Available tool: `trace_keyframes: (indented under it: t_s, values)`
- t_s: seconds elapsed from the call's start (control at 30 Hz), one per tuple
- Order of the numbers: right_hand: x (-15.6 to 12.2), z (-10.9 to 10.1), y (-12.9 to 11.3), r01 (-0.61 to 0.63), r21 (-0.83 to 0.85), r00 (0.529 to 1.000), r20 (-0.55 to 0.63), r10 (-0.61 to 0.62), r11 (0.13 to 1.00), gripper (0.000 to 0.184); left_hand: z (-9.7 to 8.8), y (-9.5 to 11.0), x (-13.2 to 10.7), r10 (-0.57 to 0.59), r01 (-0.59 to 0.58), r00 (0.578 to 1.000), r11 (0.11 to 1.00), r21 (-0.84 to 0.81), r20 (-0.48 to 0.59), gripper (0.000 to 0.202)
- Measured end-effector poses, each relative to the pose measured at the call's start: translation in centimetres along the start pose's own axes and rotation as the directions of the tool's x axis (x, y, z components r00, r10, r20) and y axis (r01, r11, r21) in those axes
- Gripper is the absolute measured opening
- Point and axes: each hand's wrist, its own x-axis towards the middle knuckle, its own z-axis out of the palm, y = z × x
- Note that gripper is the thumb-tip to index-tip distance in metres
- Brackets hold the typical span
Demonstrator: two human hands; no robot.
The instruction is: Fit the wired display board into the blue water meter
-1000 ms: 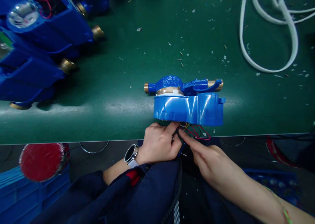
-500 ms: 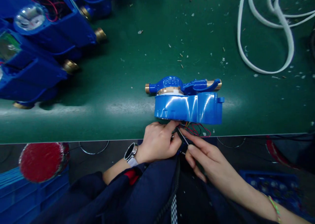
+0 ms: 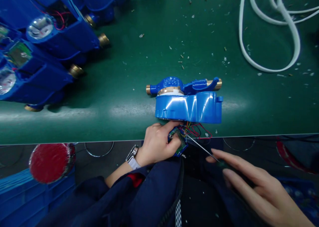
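Observation:
A blue water meter (image 3: 188,100) with brass ends lies on its side near the front edge of the green bench (image 3: 129,87). Red, black and coloured wires (image 3: 196,131) come out of its near face. My left hand (image 3: 159,142), with a watch on the wrist, is closed on a small green circuit board (image 3: 177,141) joined to those wires, right below the meter. My right hand (image 3: 251,183) is lower right, fingers stretched forward. A thin metal tool (image 3: 201,148) runs from its fingertips toward the wires; the grip itself is not clear.
Several more blue meters (image 3: 42,44) with brass fittings are stacked at the far left. A white cable (image 3: 271,27) loops at the far right. Small debris dots the bench. Below the edge are a red round object (image 3: 51,162) and a blue crate (image 3: 25,200).
My right hand has drawn back down and to the right, away from the board, and the thin tool now shows. My left hand stays on the board.

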Motion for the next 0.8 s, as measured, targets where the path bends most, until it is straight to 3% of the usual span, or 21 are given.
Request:
trace_keyframes:
  t_s: [0.1,0.17,0.63,0.8]
  values:
    - [0.4,0.1,-0.1,0.263,-0.214,0.959,-0.047,-0.279,0.941,0.037,-0.1,-0.1,-0.1,-0.019,0.02,1.0,1.0,-0.024,0.018,0.038]
    - [0.8,0.4,-0.1,0.342,-0.298,0.932,-0.016,-0.363,0.891,0.037,-0.1,-0.1,-0.2,-0.024,0.025,0.999,0.999,-0.036,0.024,0.039]
    - [1.9,1.1,0.5,0.445,-0.55,0.864,0.056,-0.501,0.707,0.036,0.1,0.1,-0.2,-0.032,0.032,1.0,0.999,-0.033,0.001,0.034]
    - [1.9,1.0,0.3,0.451,-0.58,0.854,0.06,-0.516,0.678,0.034,0.1,0.1,-0.1,-0.036,0.037,0.999,0.999,-0.031,0.008,0.034]
